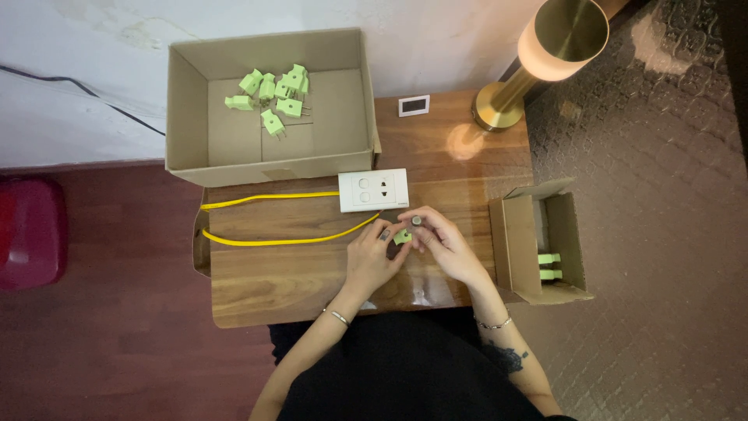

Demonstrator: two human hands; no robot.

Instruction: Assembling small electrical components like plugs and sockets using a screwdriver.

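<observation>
Both hands meet over the middle of a small wooden table point(288, 277). My left hand point(372, 257) and my right hand point(441, 245) pinch one light green plug adapter point(402, 236) between their fingertips. My right hand also holds a small grey object at its fingertips; what it is I cannot tell. Just beyond the hands lies a white wall socket plate point(373, 189) with a yellow cable point(273, 240) looping off to the left.
A large open cardboard box point(187, 101) at the back left holds several green plug adapters point(274, 93). A smaller open box point(514, 249) at the right edge holds two more. A brass lamp point(538, 58) and a small white card point(414, 104) stand at the back.
</observation>
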